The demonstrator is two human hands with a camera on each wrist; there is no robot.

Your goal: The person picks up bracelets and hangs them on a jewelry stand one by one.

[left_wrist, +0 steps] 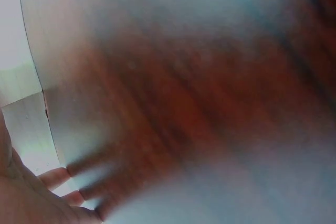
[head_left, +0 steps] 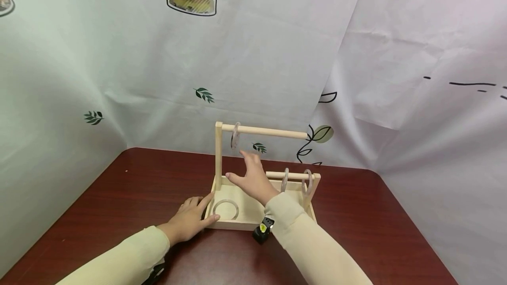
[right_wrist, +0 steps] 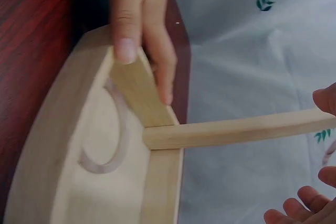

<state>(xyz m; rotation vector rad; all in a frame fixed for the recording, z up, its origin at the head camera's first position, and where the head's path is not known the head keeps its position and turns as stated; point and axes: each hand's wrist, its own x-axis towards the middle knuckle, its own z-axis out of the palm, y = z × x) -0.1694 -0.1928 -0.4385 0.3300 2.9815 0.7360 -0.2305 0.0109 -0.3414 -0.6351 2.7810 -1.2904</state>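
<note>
A pale wooden rack has a shallow tray (head_left: 247, 224), a tall left post (head_left: 218, 157) and an upper bar (head_left: 273, 132). One translucent bangle (head_left: 235, 135) hangs near the left end of that bar. Just below it is my right hand (head_left: 255, 181), thumb and fingers spread, holding nothing. My left hand (head_left: 186, 221) rests on the tray's left front corner; its thumb and index finger touch the rim, as the right wrist view confirms. Inside the tray beside it lies another bangle (head_left: 225, 209). Two more bangles, a left one (head_left: 284, 180) and a right one (head_left: 307, 182), hang from the lower bar (head_left: 295, 175).
The rack stands on a dark red wooden table (head_left: 364, 214). Behind it hangs a pale cloth (head_left: 158, 56) with printed leaves. The upper bar's right end is free-standing; a short post (head_left: 313, 190) supports the lower bar at the right.
</note>
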